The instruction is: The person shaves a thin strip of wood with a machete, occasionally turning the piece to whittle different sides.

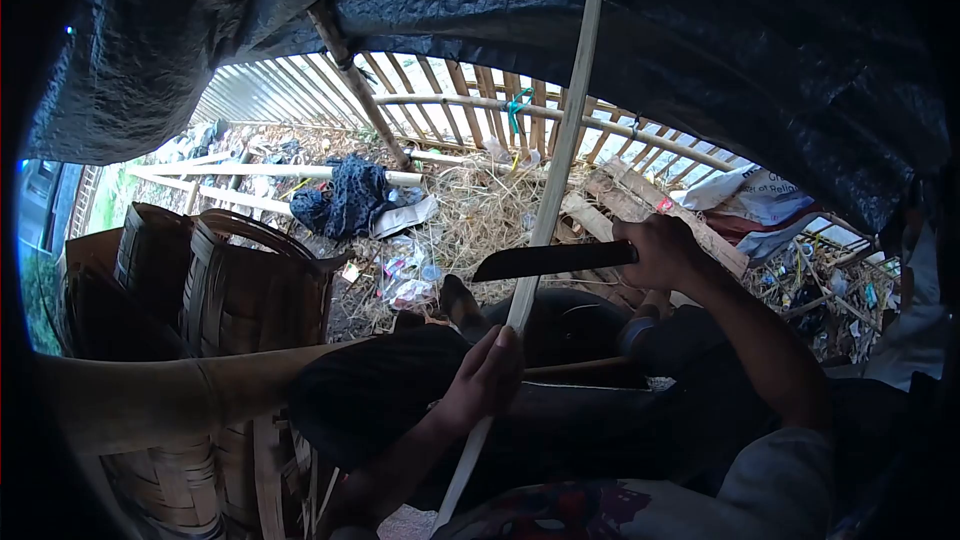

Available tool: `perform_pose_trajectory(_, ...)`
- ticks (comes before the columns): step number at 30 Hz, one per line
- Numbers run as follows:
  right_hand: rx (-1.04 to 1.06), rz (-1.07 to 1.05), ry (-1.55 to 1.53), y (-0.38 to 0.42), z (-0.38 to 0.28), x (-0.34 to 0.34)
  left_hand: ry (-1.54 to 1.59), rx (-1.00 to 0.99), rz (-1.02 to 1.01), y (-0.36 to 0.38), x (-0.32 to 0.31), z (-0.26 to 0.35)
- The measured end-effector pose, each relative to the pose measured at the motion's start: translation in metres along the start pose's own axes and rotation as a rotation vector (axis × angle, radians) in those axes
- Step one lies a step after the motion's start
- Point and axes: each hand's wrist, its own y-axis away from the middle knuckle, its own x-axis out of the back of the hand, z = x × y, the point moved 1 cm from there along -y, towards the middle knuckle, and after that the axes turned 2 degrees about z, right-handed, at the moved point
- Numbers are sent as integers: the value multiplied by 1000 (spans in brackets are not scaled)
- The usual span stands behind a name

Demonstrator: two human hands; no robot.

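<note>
A long, pale bamboo strip [565,145] runs slantwise through the view, from near my lap up to the dark sheet overhead. My left hand [488,376] is closed around its lower part. In my right hand [665,252] is a machete [550,260] with a broad dark blade, gripped by its handle. The blade lies level across the strip, a little above my left hand, and overlaps it in this view. My legs in dark trousers [390,380] are under both hands.
A thick bamboo pole [180,395] reaches in from the left beside my knee. Woven bamboo baskets [255,285] stand at the left. Dry straw [490,210] and litter cover the ground ahead, below a slatted bamboo fence [470,90]. A black tarpaulin [720,30] hangs overhead.
</note>
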Motion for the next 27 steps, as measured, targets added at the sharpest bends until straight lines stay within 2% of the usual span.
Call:
perform_pose_trajectory(5, -23, -37, -5, 11, -28, 11, 48, -15, -53, 1, 5, -2)
perform_pose_trajectory(9, 116, -82, 31, 20, -56, 15, -1, -28, -55, 0, 4, -8)
perform_pose_trajectory(11, 82, -64, 11, 13, -47, 16, -30, -24, -39, 1, 6, -8)
perform_pose_trajectory(13, -72, -33, 47, 3, -35, 20, 11, -50, -71, 1, 9, -10)
perform_pose_trajectory(17, -187, 103, -5, -13, 3, 20, 71, -69, -31, 6, 3, -8)
perform_pose_trajectory(19, -209, 161, -9, -14, 15, 26, 125, 6, -81, 10, 5, -9)
perform_pose_trajectory(22, -278, 132, -65, -14, 21, 27, 161, -35, -84, 6, 9, -14)
perform_pose_trajectory(24, -181, 96, -98, -8, -1, 19, 153, -84, -37, 1, 7, -13)
perform_pose_trajectory(27, -38, -134, -22, 4, -41, 13, 131, -128, 22, -5, 8, -12)
